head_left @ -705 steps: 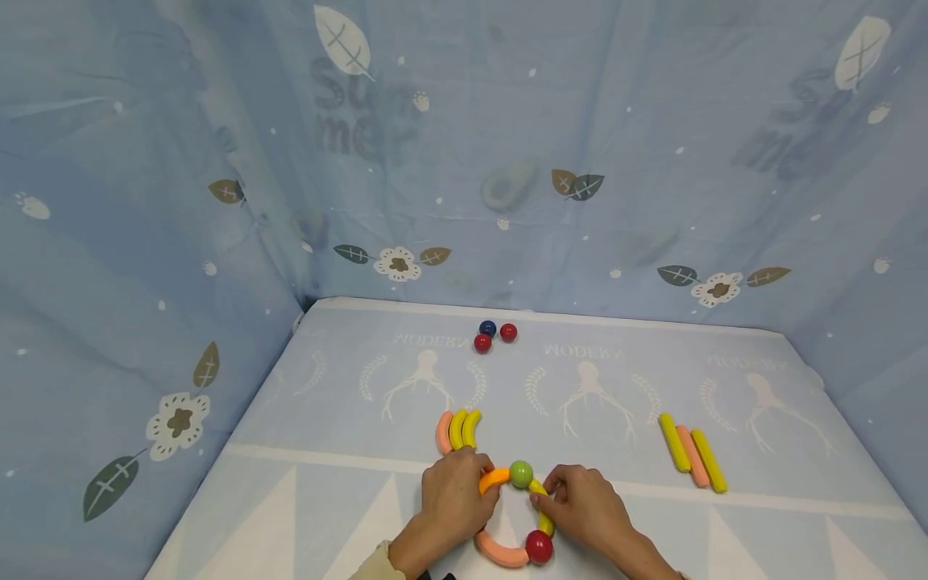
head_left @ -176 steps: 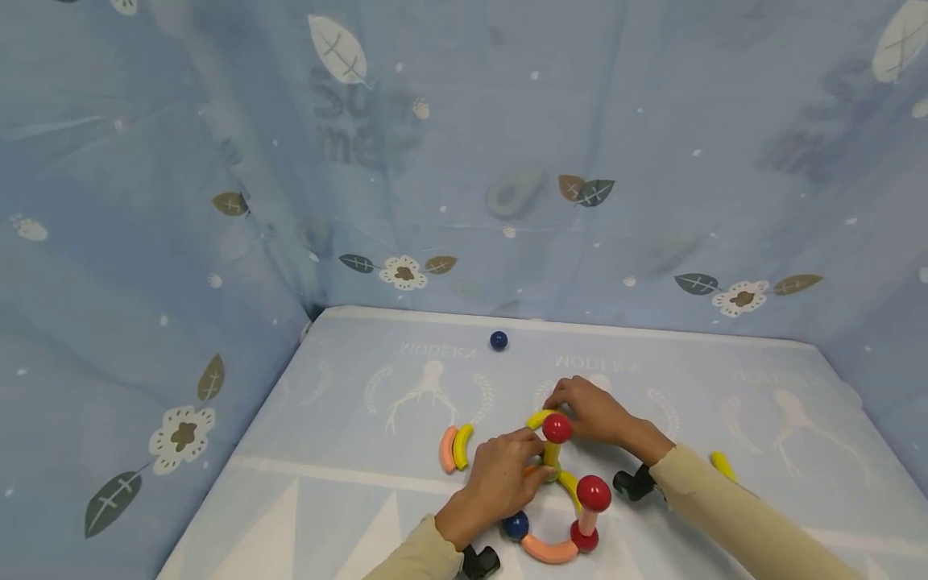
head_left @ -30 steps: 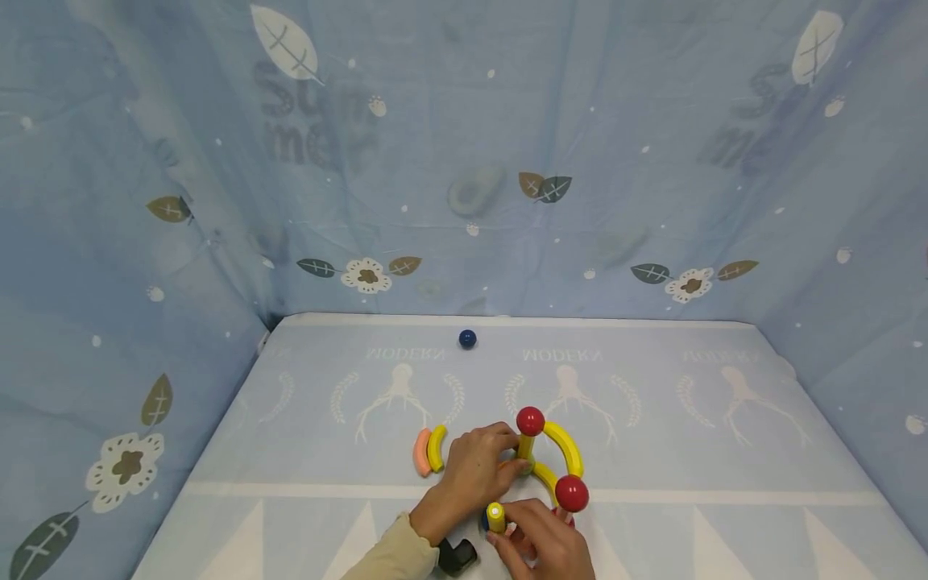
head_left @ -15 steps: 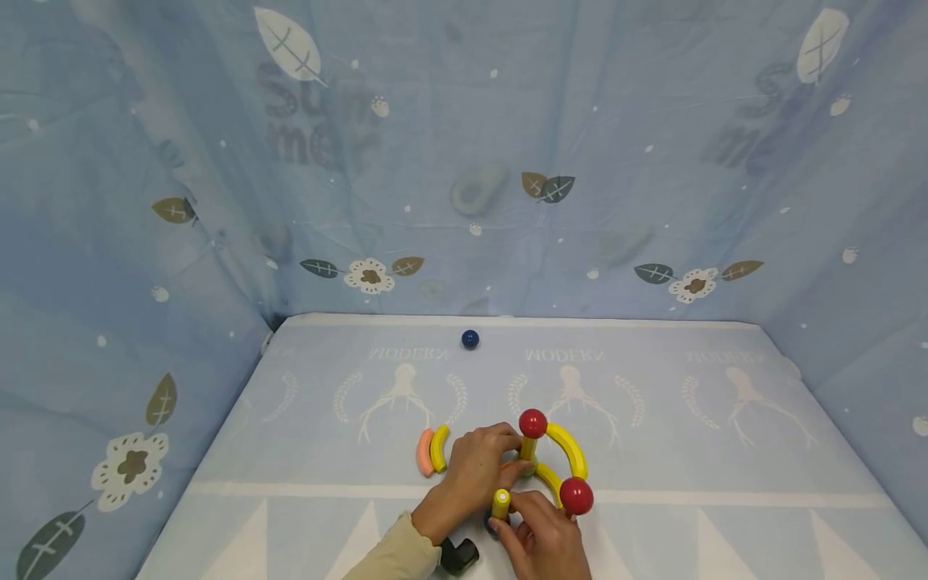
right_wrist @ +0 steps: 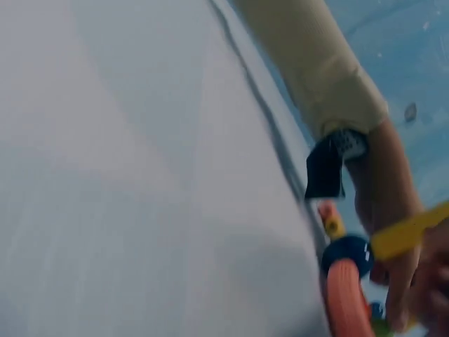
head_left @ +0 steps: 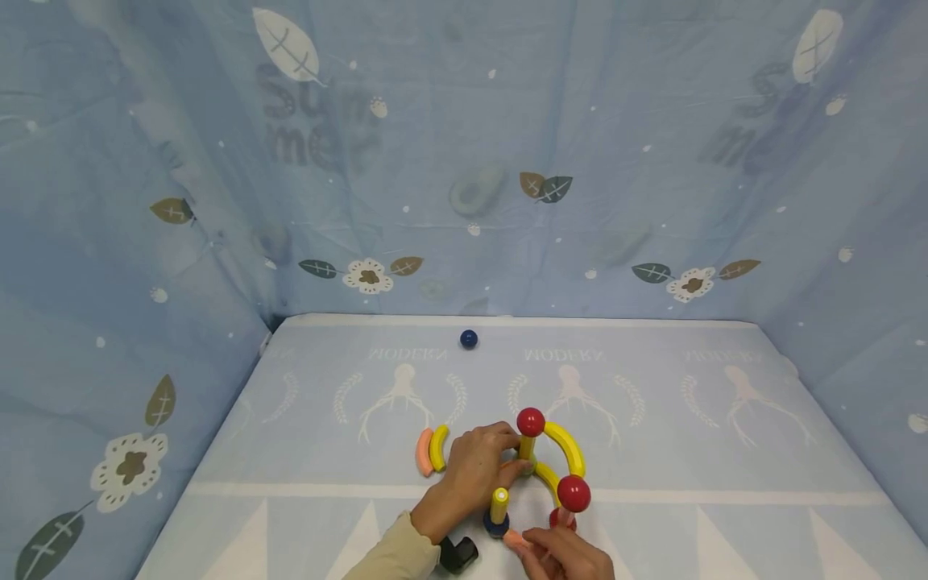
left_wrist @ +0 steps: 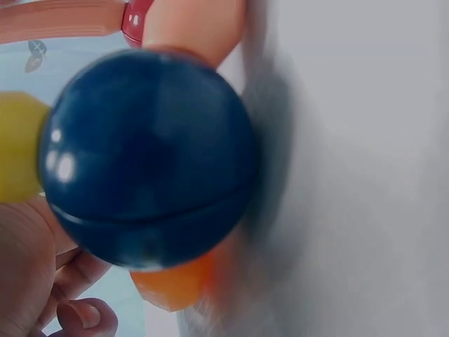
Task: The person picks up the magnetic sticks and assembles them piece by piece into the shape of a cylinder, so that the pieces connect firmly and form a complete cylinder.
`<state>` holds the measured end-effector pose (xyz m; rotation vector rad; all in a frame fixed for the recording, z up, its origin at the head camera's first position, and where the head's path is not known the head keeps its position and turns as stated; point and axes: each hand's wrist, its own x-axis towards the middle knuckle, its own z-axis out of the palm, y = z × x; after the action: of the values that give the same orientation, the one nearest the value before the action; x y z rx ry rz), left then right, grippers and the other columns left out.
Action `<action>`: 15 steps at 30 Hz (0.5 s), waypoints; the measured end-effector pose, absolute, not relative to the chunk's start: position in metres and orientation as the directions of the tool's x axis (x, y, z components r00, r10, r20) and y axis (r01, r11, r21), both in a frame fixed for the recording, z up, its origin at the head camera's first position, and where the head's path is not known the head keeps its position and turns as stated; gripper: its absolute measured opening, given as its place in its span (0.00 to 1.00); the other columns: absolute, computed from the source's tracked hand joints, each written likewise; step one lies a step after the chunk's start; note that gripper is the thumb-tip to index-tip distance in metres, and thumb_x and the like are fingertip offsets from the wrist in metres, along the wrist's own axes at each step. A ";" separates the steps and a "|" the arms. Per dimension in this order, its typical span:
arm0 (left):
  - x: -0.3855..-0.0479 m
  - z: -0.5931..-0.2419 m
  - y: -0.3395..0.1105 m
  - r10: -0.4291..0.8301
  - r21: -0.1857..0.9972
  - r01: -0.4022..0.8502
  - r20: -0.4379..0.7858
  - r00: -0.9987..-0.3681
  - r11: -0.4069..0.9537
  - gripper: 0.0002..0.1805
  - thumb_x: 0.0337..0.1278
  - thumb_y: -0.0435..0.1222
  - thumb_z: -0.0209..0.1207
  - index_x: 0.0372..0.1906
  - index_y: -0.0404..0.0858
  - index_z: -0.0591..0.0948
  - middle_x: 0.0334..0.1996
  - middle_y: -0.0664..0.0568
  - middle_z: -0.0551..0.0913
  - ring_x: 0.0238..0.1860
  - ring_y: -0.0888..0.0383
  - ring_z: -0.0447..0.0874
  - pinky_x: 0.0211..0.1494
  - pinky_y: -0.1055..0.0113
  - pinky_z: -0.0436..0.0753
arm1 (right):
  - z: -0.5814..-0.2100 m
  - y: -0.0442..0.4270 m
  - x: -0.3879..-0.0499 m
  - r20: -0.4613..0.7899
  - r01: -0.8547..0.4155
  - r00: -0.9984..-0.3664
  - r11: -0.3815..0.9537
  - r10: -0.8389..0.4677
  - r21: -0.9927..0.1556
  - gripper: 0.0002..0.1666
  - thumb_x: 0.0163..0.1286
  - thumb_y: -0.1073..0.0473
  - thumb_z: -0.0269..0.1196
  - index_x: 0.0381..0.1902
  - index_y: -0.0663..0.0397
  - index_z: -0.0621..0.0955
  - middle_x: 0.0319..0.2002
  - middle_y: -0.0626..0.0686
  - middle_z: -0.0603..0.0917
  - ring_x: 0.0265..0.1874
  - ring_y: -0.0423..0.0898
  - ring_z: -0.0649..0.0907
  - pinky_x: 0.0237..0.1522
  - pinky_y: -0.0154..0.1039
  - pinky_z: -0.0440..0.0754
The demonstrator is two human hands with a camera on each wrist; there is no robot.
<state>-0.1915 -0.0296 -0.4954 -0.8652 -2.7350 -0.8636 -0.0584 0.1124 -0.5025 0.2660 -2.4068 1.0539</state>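
A frame of magnetic sticks and balls stands before me. My left hand (head_left: 474, 471) pinches the green ball (head_left: 530, 466) below an upright yellow stick (head_left: 527, 448) topped by a red ball (head_left: 531, 422). At the near left, a dark blue ball (head_left: 496, 526) bears another upright yellow stick (head_left: 499, 505) with a bare top. My right hand (head_left: 569, 554) pinches the pink curved stick (right_wrist: 347, 302) joined to that blue ball. Another red ball (head_left: 573, 493) tops a pink upright; a yellow curved stick (head_left: 567, 447) links both raised red balls. An orange stick (left_wrist: 172, 288) meets the blue ball.
Left of the frame lie a loose pink curved stick (head_left: 424, 453) and a yellow curved stick (head_left: 438, 448). One dark blue ball (head_left: 469, 339) rests near the table's back edge. A black wrist device (head_left: 459, 555) sits by the left sleeve.
My right hand has let go of the upright yellow stick and moved right to the pink curved stick. The left hand stays put. Over the longer span, the flat ring has gained uprights.
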 end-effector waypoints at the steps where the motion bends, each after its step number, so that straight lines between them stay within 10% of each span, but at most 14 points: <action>1: -0.191 -0.495 -0.030 0.483 0.484 0.563 0.292 -0.826 0.670 0.13 0.53 0.48 0.71 0.39 0.44 0.89 0.36 0.65 0.84 0.32 0.66 0.81 0.29 0.74 0.73 | -0.502 0.117 -0.056 0.493 -0.324 -0.868 0.686 0.058 -0.652 0.17 0.43 0.64 0.81 0.24 0.41 0.83 0.17 0.29 0.67 0.14 0.27 0.65 0.18 0.21 0.66; 8: -0.192 -0.494 -0.030 0.492 0.489 0.566 0.286 -0.823 0.664 0.13 0.53 0.47 0.71 0.38 0.44 0.89 0.36 0.65 0.83 0.33 0.65 0.82 0.30 0.74 0.74 | -0.508 0.136 -0.061 0.392 -0.089 -0.851 0.640 0.350 -0.763 0.29 0.38 0.64 0.83 0.24 0.47 0.72 0.17 0.38 0.67 0.13 0.35 0.66 0.15 0.29 0.63; 15: -0.193 -0.493 -0.030 0.507 0.490 0.575 0.278 -0.816 0.655 0.12 0.53 0.47 0.71 0.37 0.44 0.89 0.34 0.66 0.82 0.32 0.66 0.81 0.29 0.73 0.74 | -0.521 0.147 -0.073 0.337 -0.147 -0.908 0.565 0.248 -0.812 0.24 0.46 0.69 0.79 0.36 0.41 0.80 0.31 0.37 0.76 0.21 0.36 0.74 0.20 0.32 0.72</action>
<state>-0.1931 -0.0296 -0.4933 -0.9023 -2.7509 -0.8760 -0.0726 0.1474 -0.5212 -0.0815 -2.3850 1.2927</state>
